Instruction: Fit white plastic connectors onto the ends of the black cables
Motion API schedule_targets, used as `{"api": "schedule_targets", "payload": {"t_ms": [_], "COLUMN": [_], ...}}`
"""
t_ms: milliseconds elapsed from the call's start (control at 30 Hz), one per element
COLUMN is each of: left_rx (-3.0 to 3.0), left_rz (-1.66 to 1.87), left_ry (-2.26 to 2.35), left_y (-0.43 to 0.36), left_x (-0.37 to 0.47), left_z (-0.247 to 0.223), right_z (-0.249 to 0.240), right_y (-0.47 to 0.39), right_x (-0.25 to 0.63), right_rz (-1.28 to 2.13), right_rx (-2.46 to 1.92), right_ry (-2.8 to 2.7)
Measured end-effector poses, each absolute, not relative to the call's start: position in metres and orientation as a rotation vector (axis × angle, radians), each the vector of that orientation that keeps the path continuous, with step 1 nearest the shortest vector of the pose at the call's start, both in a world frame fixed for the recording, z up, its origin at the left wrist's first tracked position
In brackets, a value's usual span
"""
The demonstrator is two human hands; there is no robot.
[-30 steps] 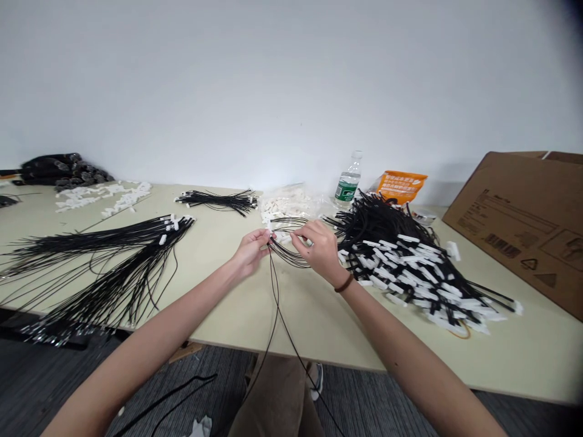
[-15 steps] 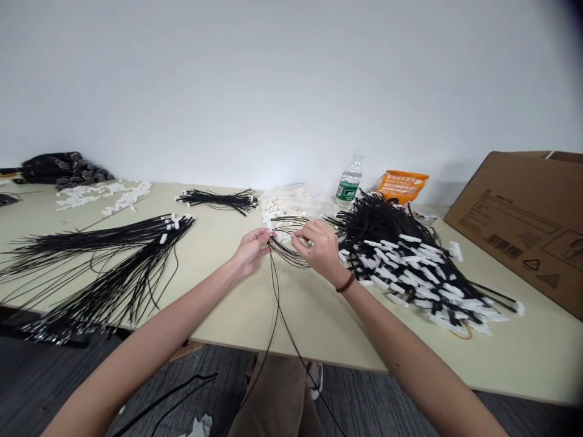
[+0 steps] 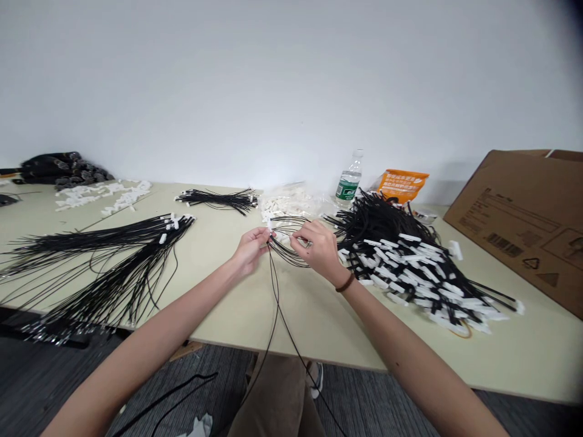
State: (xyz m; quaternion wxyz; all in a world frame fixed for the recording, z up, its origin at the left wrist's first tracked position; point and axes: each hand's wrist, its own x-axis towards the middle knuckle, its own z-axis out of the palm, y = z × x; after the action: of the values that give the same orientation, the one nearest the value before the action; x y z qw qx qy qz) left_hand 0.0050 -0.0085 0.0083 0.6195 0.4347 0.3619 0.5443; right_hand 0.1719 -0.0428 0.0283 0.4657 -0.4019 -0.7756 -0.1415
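My left hand (image 3: 251, 249) is closed at the front middle of the table, pinching a thin black cable (image 3: 276, 285) near a small dark end. Two strands of that cable cross below the fingers and hang over the table edge. A little to the right, my right hand (image 3: 319, 250) is closed in a pinch, and what lies between its fingertips is too small to make out. Behind and between both hands lie curved black cables (image 3: 291, 258) with a white connector (image 3: 268, 220) at their left end.
On the right spreads a heap of black cables with white connectors (image 3: 421, 273), beside a cardboard box (image 3: 514, 224). Behind are a plastic bag of white parts (image 3: 296, 199), a bottle (image 3: 349, 182) and an orange packet (image 3: 403, 184). Cable bundles (image 3: 122, 255) lie left.
Both hands stay almost in place. The right fingertips shift very slightly to the left; nothing is visibly let go or taken up.
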Motion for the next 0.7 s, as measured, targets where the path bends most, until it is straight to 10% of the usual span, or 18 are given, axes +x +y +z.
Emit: {"api": "schedule_targets", "payload": {"t_ms": [700], "left_rx": [1.161], "left_rz": [1.136], "left_ry": [0.810], "left_y": [-0.019], "left_x": [0.010], "left_z": [0.011], "right_z": [0.026], "right_y": [-0.044], "right_x": [0.168], "right_rz": [-0.370], "right_rx": [-0.930], "right_ry": [-1.936]}}
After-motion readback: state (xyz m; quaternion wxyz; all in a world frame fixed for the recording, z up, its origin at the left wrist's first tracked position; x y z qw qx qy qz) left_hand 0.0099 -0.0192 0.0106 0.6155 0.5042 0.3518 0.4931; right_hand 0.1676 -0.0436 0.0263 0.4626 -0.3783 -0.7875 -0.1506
